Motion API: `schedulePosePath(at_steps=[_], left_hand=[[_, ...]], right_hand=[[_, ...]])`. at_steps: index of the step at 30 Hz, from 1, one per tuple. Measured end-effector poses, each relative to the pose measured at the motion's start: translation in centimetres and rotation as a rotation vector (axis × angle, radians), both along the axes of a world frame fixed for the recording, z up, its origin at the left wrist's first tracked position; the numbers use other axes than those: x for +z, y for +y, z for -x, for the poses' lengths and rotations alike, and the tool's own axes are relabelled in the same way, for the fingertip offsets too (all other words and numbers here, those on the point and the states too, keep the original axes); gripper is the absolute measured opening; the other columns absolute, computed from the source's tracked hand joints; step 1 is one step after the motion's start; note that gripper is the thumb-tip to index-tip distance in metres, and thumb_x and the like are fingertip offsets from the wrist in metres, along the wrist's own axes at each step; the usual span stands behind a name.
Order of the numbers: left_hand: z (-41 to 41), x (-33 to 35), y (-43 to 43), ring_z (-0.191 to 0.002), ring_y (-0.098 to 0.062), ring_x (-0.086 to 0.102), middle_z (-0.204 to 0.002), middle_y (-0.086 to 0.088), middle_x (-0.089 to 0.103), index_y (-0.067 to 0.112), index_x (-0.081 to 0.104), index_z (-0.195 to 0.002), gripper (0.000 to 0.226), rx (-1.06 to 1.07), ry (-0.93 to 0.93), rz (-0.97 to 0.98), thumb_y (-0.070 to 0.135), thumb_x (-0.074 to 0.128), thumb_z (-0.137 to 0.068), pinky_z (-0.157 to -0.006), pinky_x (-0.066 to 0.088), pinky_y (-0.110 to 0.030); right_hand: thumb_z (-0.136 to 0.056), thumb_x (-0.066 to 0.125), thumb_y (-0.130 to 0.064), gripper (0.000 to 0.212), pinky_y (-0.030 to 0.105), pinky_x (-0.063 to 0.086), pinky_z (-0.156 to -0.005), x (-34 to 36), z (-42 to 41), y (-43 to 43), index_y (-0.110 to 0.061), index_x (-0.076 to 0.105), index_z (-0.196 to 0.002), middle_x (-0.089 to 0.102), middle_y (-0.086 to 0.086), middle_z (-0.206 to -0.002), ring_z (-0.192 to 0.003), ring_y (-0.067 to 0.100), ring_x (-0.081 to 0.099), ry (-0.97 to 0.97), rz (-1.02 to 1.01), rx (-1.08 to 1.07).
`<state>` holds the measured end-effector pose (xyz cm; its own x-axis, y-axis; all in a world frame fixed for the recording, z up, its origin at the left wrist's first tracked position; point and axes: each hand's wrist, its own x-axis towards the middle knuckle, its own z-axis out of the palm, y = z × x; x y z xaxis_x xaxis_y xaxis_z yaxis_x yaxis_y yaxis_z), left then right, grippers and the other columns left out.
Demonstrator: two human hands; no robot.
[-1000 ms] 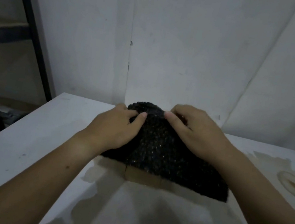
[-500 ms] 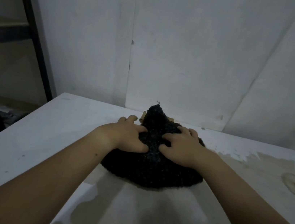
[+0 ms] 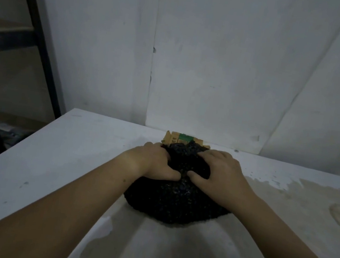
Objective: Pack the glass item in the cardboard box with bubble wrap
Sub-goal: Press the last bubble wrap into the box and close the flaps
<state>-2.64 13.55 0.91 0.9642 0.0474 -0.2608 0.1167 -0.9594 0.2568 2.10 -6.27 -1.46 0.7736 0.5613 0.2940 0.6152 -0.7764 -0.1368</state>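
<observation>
- Bubble wrap (image 3: 174,203) — black, knobbly plastic sheet, bunched into a rounded mound. It lies on the table at mid-depth, a little right of centre. Its near edge rests on the tabletop, and its far edge rises against the box flap.
- Cardboard box (image 3: 181,139) — tan corrugated board with a green printed patch. Only a strip of one flap shows, standing just behind the far edge of the bubble wrap. The wrap covers the rest of the box.
- Glass item: hidden, and its place under the wrap cannot be told.
- Left hand (image 3: 155,164) — bare, on the upper left of the mound. The fingers curl over the far side and dig into the wrap, and the thumb lies along the front. It is gripping the bubble wrap.
- Right hand (image 3: 221,177) — bare, on the upper right of the mound. The fingers are curled and sunk into the wrap, and the thumb points inward, close to the left thumb. It too grips the bubble wrap.
- Table (image 3: 51,156) — flat white top with pale brownish stains on the right side and along the near middle.
- Wall panels (image 3: 218,59) — white sheets joined by a vertical seam, directly behind the table.
- Shelf frame (image 3: 39,44) — black metal upright and crossbar, at far left beyond the table edge.
</observation>
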Motion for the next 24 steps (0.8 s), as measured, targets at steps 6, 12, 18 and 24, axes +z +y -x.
schedulePosePath(at_steps=[6, 12, 18, 24], left_hand=[[3.1, -2.3, 0.6, -0.107, -0.012, 0.053, -0.127, 0.008, 0.047, 0.026, 0.047, -0.113, 0.044, -0.027, -0.704, 0.261, 0.048, 0.062, -0.077, -0.084, 0.048, -0.031], [4.2, -2.7, 0.8, -0.142, -0.013, 0.026, -0.140, 0.011, 0.051, 0.027, 0.033, -0.149, 0.065, -0.243, -0.704, 0.010, 0.046, 0.048, -0.089, -0.120, 0.001, -0.051], [2.9, -2.8, 0.9, -0.150, -0.020, 0.011, -0.136, 0.015, 0.057, 0.034, 0.058, -0.131, 0.060, -0.238, -0.527, -0.030, 0.056, 0.031, -0.082, -0.117, -0.014, -0.047], [1.8, -1.9, 0.3, -0.117, -0.015, 0.048, -0.096, 0.016, 0.062, 0.036, 0.057, -0.090, 0.036, -0.179, -0.373, -0.028, 0.063, 0.040, -0.074, -0.114, 0.008, -0.048]], right_hand=[[-0.082, 0.056, -0.062, 0.056, 0.036, 0.039, -0.098, 0.2, -0.1, 0.2, -0.027, 0.066, -0.125, 0.064, -0.010, -0.123, -0.113, 0.019, 0.050, -0.069, 0.066, 0.027], [-0.088, 0.047, -0.053, 0.047, 0.039, 0.036, -0.101, -0.3, 0.3, 0.0, -0.027, 0.070, -0.120, 0.067, -0.012, -0.119, -0.116, 0.022, 0.046, -0.031, 0.097, 0.058], [-0.073, 0.035, -0.058, 0.046, 0.037, 0.017, -0.107, 0.6, -1.0, 0.8, -0.029, 0.058, -0.101, 0.063, -0.003, -0.110, -0.129, 0.027, 0.033, 0.182, 0.150, 0.061], [-0.074, 0.048, -0.056, 0.036, 0.037, 0.033, -0.095, 0.2, -0.7, 0.5, -0.030, 0.050, -0.100, 0.053, -0.011, -0.096, -0.113, 0.021, 0.044, 0.129, 0.052, 0.118]])
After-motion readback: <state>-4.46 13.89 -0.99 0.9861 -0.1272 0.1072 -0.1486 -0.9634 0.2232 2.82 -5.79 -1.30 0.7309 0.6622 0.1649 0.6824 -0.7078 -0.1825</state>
